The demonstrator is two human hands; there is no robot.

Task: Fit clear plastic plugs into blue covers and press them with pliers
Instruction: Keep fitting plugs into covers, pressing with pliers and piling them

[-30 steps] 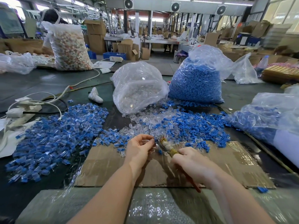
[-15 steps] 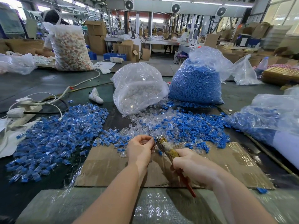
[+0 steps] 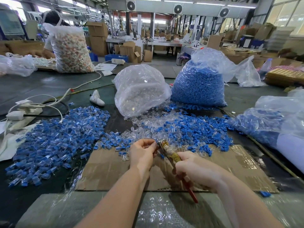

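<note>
Here, above the cardboard sheet [image 3: 115, 168], pliers [image 3: 169, 152] have edged closer to the left hand [image 3: 143, 153] — pressing underway; right hand [image 3: 195, 171] clenched on handles, left grip's contents hidden.

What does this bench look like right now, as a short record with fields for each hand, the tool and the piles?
left hand: pinching a small part at the pliers' tip; part too small to identify
right hand: gripping the pliers
finished pile: left side
loose parts: clear and blue mixed, ahead of the hands
bags: clear plugs bag, blue covers bag
work surface: cardboard sheet
</note>
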